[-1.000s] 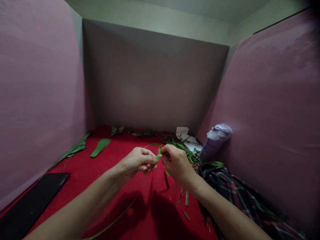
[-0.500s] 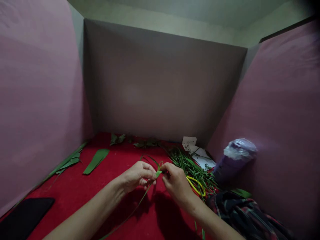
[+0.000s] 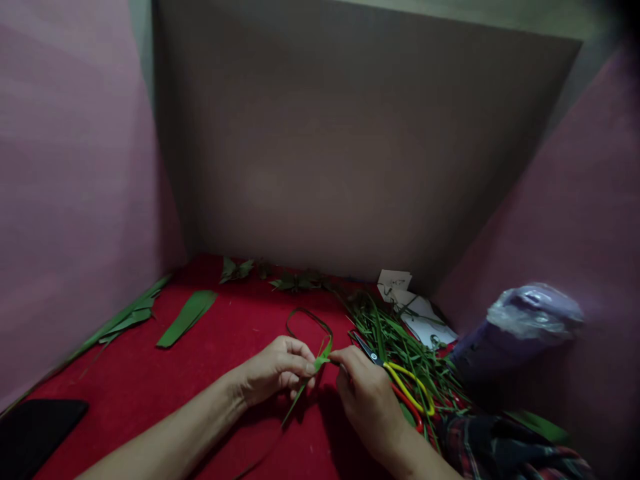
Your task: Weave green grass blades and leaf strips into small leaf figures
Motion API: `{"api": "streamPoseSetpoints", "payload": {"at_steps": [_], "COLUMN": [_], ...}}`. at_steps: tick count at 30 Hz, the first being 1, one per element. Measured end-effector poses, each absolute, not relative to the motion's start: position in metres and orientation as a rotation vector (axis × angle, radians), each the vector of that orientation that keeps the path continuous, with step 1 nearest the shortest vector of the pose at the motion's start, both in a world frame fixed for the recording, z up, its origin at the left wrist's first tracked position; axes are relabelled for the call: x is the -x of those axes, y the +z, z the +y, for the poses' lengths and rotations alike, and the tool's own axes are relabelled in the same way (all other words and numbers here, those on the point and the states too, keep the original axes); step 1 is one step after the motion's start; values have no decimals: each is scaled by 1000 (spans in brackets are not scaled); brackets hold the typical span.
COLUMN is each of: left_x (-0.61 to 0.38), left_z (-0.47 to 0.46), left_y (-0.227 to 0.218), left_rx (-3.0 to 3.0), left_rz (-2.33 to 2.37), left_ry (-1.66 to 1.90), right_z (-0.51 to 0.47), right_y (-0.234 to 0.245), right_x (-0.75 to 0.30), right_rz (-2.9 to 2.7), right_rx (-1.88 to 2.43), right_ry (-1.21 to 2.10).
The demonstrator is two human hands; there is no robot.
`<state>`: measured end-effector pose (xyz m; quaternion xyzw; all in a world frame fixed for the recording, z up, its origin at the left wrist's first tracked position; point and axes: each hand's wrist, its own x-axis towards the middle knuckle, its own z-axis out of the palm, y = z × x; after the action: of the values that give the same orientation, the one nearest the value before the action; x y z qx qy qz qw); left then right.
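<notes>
Between my hands, above the red cloth (image 3: 210,373), is a narrow green leaf strip (image 3: 323,361), folded or knotted at its middle. One length of it loops up and back, and a long tail hangs down toward the front. My left hand (image 3: 287,363) pinches the folded part between thumb and fingers. The fingertips of my right hand (image 3: 363,387) are closed at the right side of the fold, on a short end that is mostly hidden. Just beyond my right hand lie scissors (image 3: 410,387) with yellow and red handles, partly covered by that hand.
A heap of cut green strips (image 3: 395,333) lies right of centre, with white papers (image 3: 425,320) behind. A purple plastic-wrapped roll (image 3: 510,333) leans at the right, near plaid fabric (image 3: 500,447). Leaf pieces (image 3: 187,319) lie left; a black flat object (image 3: 45,427) sits front left.
The view has tilted down. My right hand has drawn slightly right and down from the fold, uncovering the scissors' blades. A bigger loop of the strip now shows above the fold.
</notes>
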<state>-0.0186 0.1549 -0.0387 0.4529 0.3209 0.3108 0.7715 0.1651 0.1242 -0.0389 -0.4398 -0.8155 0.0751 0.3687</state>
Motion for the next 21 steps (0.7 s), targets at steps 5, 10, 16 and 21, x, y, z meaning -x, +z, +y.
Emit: {"api": "streamPoseSetpoints", "payload": {"at_steps": [5,10,16,21], "left_x": [18,16,17,17], "left_z": [154,153,152,150], "left_y": [-38,-40,-41,-39], "left_rx": [-1005,-1051,-1030,-1027], "left_rz": [712,735,737,739], "left_ry": [670,645,661,672], "right_z": [125,127,130,130], "right_y": [-43,-43,-43,-41], "right_x": [-166,-169,-173,-174], "right_rz": [-2085,-2071,-2104,-2077], "right_rx": [1122,1120,1121,1108], "right_ry": [53,-83,-157,-128]}}
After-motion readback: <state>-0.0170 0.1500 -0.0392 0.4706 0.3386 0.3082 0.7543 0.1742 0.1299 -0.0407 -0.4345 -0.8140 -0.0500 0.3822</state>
